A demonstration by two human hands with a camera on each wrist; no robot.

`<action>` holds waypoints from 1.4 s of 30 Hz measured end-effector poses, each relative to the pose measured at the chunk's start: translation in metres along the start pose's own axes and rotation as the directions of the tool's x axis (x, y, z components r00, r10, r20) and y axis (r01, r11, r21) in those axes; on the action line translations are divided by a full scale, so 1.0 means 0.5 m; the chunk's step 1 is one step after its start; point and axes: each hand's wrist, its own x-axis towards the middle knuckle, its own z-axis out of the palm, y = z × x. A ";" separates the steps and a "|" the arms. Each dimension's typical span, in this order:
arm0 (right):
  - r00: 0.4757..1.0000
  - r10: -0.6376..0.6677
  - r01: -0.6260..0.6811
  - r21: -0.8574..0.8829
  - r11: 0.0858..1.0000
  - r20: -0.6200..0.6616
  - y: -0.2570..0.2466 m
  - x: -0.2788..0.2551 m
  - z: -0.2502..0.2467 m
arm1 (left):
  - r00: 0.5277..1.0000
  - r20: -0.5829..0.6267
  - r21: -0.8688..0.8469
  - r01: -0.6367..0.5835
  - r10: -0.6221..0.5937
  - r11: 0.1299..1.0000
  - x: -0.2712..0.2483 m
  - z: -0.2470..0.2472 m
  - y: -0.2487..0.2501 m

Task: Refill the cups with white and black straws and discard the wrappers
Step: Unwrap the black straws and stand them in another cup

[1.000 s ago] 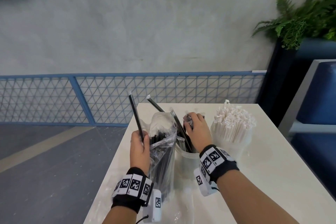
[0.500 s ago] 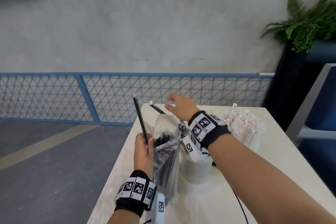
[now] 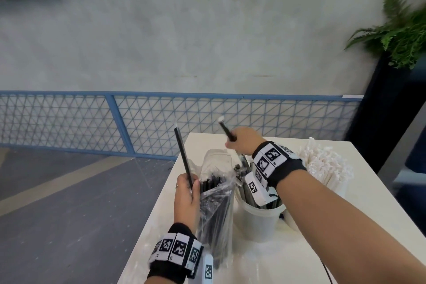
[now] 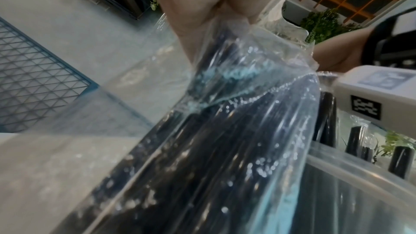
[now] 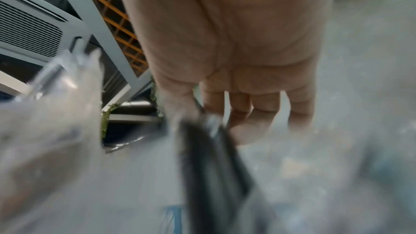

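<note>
My left hand (image 3: pixel 185 193) grips a clear plastic bag of black straws (image 3: pixel 215 205) upright on the white table (image 3: pixel 288 258), with one black straw (image 3: pixel 182 152) sticking up past my fingers. In the left wrist view the bag (image 4: pixel 225 131) fills the frame under my fingers. My right hand (image 3: pixel 244 143) is raised over the translucent cup (image 3: pixel 260 221) of black straws and holds a wrapped black straw (image 3: pixel 227 130) that points up and left. The right wrist view is blurred; the straw (image 5: pixel 209 157) runs down from my fingers. A second cup packed with white straws (image 3: pixel 325 168) stands to the right.
The table's left edge runs just beside my left hand, with grey floor below. A blue mesh railing (image 3: pixel 161 122) stands behind the table. A potted fern (image 3: pixel 396 30) on a dark stand is at the right. Clear wrapper film lies on the table near my left wrist.
My right hand rose from the black-straw cup toward the far side and closed on a wrapped black straw. The left hand kept its hold on the bag.
</note>
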 end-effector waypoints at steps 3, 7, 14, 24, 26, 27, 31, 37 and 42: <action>0.973 0.020 0.000 0.088 0.996 -0.229 0.032 -0.043 -0.015 | 1.000 -0.007 -0.008 0.005 -0.005 1.000 -0.001 0.001 0.002; 0.909 0.014 0.022 0.082 0.996 -0.416 0.072 -0.098 0.012 | 1.000 -0.017 0.000 0.014 -0.014 1.000 -0.004 0.003 0.005; 0.847 0.016 0.058 0.121 0.991 -0.532 0.093 -0.135 0.073 | 1.000 -0.018 0.018 0.018 -0.017 1.000 -0.002 0.013 0.012; 0.721 0.003 0.021 0.026 0.999 -0.693 0.124 -0.141 0.149 | 1.000 -0.018 0.055 0.011 -0.010 0.998 -0.009 0.009 0.017; 0.640 0.008 0.018 0.025 1.000 -0.769 0.125 -0.142 0.159 | 1.000 -0.023 0.060 0.014 -0.013 0.998 -0.010 0.006 0.019; 0.627 0.046 0.033 0.086 0.996 -0.778 0.122 -0.147 0.157 | 1.000 -0.023 0.059 0.016 -0.014 0.998 -0.012 0.004 0.022; 0.791 0.065 -0.013 0.088 0.996 -0.609 0.113 -0.157 0.167 | 1.000 -0.016 0.041 0.015 -0.014 0.999 -0.017 0.001 0.025; 0.865 -0.089 0.145 0.077 0.986 -0.493 0.124 -0.140 0.189 | 1.000 -0.003 0.041 0.003 -0.003 0.999 -0.017 -0.002 0.026; 0.813 0.156 -0.016 0.246 0.969 -0.562 0.125 -0.171 0.182 | 1.000 -0.004 0.030 0.001 0.000 1.000 -0.019 -0.005 0.023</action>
